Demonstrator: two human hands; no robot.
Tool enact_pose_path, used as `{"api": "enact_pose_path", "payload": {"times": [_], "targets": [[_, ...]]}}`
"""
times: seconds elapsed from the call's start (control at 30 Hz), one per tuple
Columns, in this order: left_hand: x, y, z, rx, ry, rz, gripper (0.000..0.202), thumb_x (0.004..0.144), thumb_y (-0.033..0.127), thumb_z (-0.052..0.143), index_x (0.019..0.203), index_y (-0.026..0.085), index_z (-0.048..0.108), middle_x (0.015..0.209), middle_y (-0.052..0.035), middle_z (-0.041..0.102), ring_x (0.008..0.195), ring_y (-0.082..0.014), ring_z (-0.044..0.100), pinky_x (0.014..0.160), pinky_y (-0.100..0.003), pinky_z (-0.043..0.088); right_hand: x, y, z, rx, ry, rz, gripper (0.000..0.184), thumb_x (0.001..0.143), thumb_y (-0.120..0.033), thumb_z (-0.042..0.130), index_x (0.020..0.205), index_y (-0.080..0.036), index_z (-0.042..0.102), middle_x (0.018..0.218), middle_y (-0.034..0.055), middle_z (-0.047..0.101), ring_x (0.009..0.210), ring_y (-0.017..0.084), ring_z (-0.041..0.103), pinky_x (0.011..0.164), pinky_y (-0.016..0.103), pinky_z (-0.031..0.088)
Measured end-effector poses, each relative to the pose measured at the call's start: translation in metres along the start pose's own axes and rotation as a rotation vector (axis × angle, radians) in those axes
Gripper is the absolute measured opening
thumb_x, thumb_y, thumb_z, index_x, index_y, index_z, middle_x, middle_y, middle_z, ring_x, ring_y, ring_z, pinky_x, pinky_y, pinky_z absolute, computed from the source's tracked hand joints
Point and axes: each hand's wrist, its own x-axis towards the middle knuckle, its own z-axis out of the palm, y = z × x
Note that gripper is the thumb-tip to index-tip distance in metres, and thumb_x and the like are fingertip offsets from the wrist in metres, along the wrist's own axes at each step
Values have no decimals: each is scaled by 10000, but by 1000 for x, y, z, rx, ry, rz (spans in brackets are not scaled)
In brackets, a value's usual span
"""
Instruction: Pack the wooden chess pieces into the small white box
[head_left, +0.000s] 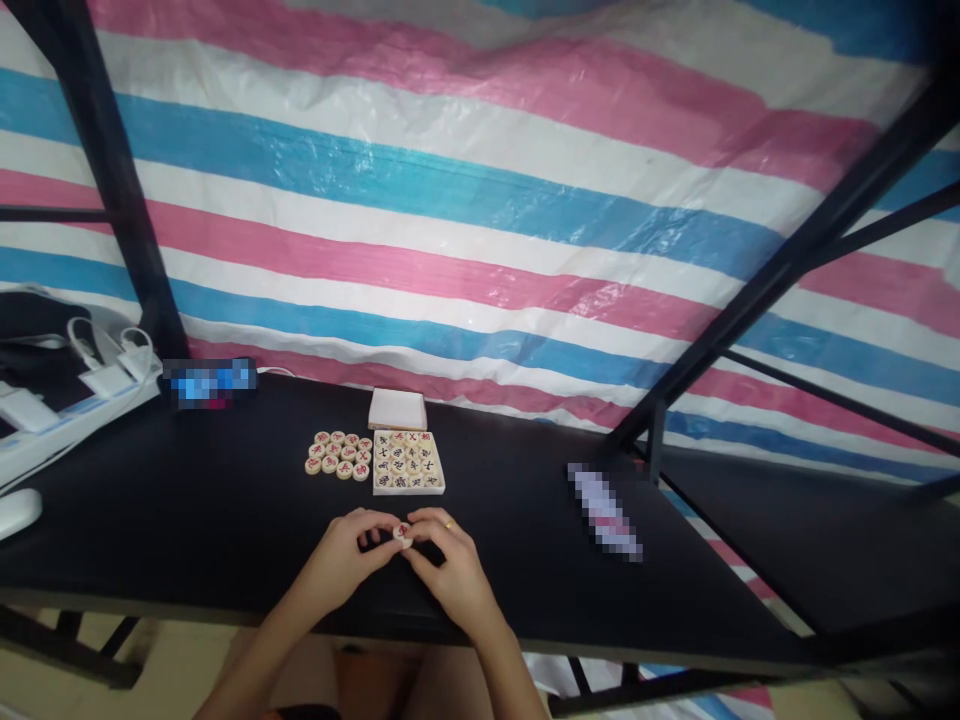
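Note:
Between my two hands, just above the black table, is a round xiangqi piece (pixel 403 536) with a red character facing up. My left hand (pixel 351 548) pinches it from the left with thumb and fingers. From the other side, the fingertips of my right hand (pixel 446 555), which wears a ring, also grip it. Beyond my hands stands a white box (pixel 409 490) filled with rows of pieces, most with black characters and some with red along the back. Left of the box, several red-character pieces (pixel 337 453) lie in rows on the table.
Behind the box lies its white lid (pixel 397 410). A power strip (pixel 82 410) with chargers and cables runs along the left, near a white mouse (pixel 20 512). Two blurred items lie at the back left and the right. Black metal posts (pixel 727 300) frame the table.

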Motion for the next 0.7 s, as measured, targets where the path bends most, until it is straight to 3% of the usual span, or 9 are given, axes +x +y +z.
{"api": "enact_pose_path", "payload": {"times": [0.17,0.37,0.43,0.53,0.7], "targets": [[-2,-7,2,18,62,34,198,775,256,588,925,231,715,821,-28,686,695,-158,589,643,-247,469,0,2,2,-7,-20,-3,139,757,-151,642,875,-225,656,1048,50,656,964,182,623,874,310,486],[0,-17,5,38,145,76,244,813,197,514,992,217,678,896,-42,688,747,-169,611,722,-290,501,9,2,-3,-122,24,-70,130,791,-126,579,849,-229,633,959,31,672,919,177,618,825,299,492],[1,-18,6,64,184,72,247,826,194,495,1011,206,658,922,-47,679,747,-170,608,732,-305,503,24,1,-8,-211,69,-75,130,809,-139,557,877,-226,625,969,40,666,904,181,610,803,298,491],[-1,-15,6,117,144,105,215,832,175,481,943,214,661,912,-38,671,806,-181,605,768,-317,493,62,2,-10,-381,80,-72,146,839,-178,542,963,-206,613,965,58,661,869,184,606,782,293,484],[-4,-10,5,209,57,134,201,839,153,473,890,216,657,868,-30,667,860,-200,596,792,-330,475,124,6,4,-835,-182,-154,142,866,-191,527,980,-163,607,918,78,676,915,206,579,799,294,445]]}}
